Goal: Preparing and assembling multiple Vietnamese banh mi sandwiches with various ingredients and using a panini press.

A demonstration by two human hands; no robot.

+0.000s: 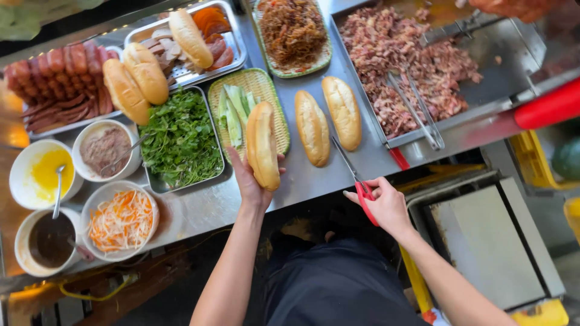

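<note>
the left hand (251,181) holds a bread roll (262,145) upright above the steel counter (314,181), fingers wrapped around its lower end. the right hand (383,205) grips red-handled scissors (356,181), blades pointing up toward two rolls (328,118) lying side by side on the counter. behind the held roll a woven tray (275,102) carries cucumber strips (235,108); beside it sits a tray of green herbs (181,139). at the left stand bowls: pickled carrot shreds (121,220), dark sauce (49,240), yellow sauce (48,172) and brown paste (106,150). further back lie sausages (57,81), three more rolls and sliced meats. to the right, a large pan of chopped meat (399,60) holds metal tongs (417,108).
</note>
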